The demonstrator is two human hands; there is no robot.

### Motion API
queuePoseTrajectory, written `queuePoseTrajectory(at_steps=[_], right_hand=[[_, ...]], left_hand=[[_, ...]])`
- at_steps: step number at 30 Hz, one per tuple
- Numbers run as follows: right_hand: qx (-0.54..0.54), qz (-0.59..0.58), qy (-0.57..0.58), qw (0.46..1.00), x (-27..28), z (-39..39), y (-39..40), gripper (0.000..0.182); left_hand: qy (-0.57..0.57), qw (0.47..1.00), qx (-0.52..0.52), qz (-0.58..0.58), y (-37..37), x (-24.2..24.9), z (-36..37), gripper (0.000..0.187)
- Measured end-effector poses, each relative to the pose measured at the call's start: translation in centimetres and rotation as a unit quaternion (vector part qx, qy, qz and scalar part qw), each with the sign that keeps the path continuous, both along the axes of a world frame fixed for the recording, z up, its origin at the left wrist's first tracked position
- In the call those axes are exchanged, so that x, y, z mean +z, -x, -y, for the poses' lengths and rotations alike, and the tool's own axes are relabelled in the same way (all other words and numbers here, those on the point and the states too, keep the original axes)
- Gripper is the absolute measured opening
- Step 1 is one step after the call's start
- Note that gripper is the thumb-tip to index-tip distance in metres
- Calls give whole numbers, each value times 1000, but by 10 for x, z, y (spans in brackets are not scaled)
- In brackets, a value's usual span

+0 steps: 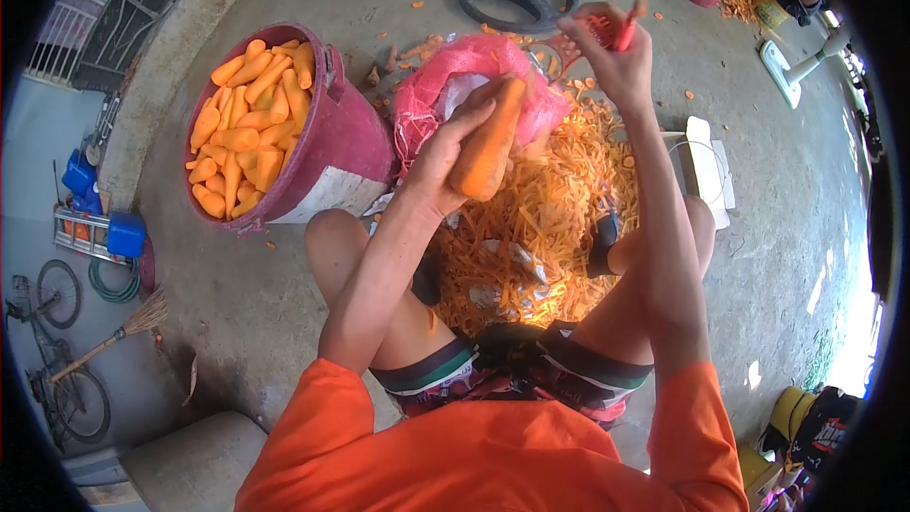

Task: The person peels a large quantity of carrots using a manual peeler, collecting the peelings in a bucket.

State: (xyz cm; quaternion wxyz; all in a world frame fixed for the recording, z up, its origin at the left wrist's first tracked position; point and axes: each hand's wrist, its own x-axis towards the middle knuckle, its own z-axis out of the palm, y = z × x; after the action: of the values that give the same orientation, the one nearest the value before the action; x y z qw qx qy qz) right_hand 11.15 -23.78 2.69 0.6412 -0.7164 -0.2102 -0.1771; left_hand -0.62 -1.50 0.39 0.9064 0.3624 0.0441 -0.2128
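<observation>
Carrot: one large orange carrot [493, 137], held up over the peelings [559, 213] between the person's knees; its long axis runs away from the body, thick end nearest, narrow end leaning slightly right.
Left hand: the left hand [444, 156] is wrapped around the carrot from its left side, so it is the nearer hand.
Right hand: the right hand [621, 66] is raised beyond and to the right of the carrot, well apart from it, fingers curled around a red tool [623, 31]; the tool's tip is blurred.
Pink bag: a mesh bag [445, 71] lies just beyond the carrot.
Tub: a dark pink tub [355, 137] heaped with orange carrots [248, 118] stands left, on the floor [256, 322].
White box: an open box [703, 166] sits right of the peelings.
</observation>
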Motion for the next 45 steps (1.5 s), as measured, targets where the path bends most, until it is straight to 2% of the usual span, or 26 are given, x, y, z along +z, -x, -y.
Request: queuePoseTrajectory(at_steps=[2, 4, 7, 8, 10, 12, 14, 15, 16, 18, 19, 22, 24, 26, 28, 29, 32, 34, 36, 37, 38, 40, 41, 42, 44, 45], right_hand=[[5, 3, 5, 1000, -1, -9, 17, 20], [159, 83, 101, 979, -1, -35, 51, 19], [157, 125, 173, 964, 8, -38, 60, 18], [158, 6, 35, 987, -14, -31, 36, 19], [53, -53, -17, 997, -4, -11, 7, 21], [46, -38, -20, 998, 3, -17, 20, 18], [103, 164, 64, 979, 5, -42, 52, 13], [156, 257, 131, 945, 20, -47, 63, 15], [156, 257, 130, 945, 15, -44, 55, 15], [111, -13, -18, 994, -7, -21, 27, 22], [23, -5, 5, 1000, 1, -9, 13, 22], [42, 22, -38, 998, 8, -17, 26, 22], [84, 37, -6, 996, 14, -37, 60, 28], [163, 210, 130, 955, 15, -49, 74, 32], [132, -45, 30, 990, -20, -36, 50, 30], [85, -48, -5, 995, -17, -21, 27, 29], [19, -15, -38, 999, -13, -15, 15, 26], [4, 16, -41, 999, -2, -31, 35, 25], [181, 168, 106, 963, 25, -52, 77, 24], [156, 190, 140, 959, 20, -49, 73, 24], [158, 183, 137, 961, 7, -44, 62, 24], [50, -6, -70, 996, -10, -25, 21, 24], [-13, 8, -20, 1000, -10, -13, 5, 24], [-13, 12, -19, 1000, -3, -15, 14, 24], [98, -5, -44, 994, 15, -36, 53, 22], [86, 166, 21, 982, 9, -52, 62, 22]], left_hand=[[57, 998, -6, 9, -5, -4, -3, 50], [37, 999, 10, 26, -7, -1, -1, 50], [68, 997, 2, 23, -1, -5, -5, 44], [67, 998, 1, 16, 3, -7, -7, 44], [38, 999, -28, 26, -3, -5, -4, 41], [51, 998, -17, 24, -5, 0, -1, 41], [69, 998, 12, 2, -2, 4, -2, 41], [61, 997, 20, -37, -6, 2, -4, 41], [59, 997, 20, -37, -8, -1, -6, 41], [53, 997, -48, 2, -2, -10, -8, 40], [36, 999, -38, 10, -3, -9, -7, 44], [-9, 1000, 10, -5, -2, -4, 1, 42], [-19, 999, 23, -17, 5, 13, 3, 43], [-35, 998, 33, -32, 4, 15, 1, 44], [-29, 998, 50, 33, -2, 2, 0, 44], [-25, 998, 28, 47, -2, 8, -1, 44], [28, 999, -14, 17, -4, -9, -12, 44], [79, 996, 17, -27, -1, 3, -5, 44], [48, 998, 42, -14, -1, 10, -3, 43], [24, 999, 31, 24, -1, 5, -5, 43], [23, 999, 33, 18, 1, 1, -6, 43], [-6, 1000, 15, 19, -1, 0, -6, 44], [-4, 1000, 14, 20, 0, 0, -4, 44], [5, 999, 24, 21, -1, 2, -2, 46], [20, 998, 50, 21, -1, 5, -1, 50], [-14, 998, 43, 49, 1, 13, -2, 51]])
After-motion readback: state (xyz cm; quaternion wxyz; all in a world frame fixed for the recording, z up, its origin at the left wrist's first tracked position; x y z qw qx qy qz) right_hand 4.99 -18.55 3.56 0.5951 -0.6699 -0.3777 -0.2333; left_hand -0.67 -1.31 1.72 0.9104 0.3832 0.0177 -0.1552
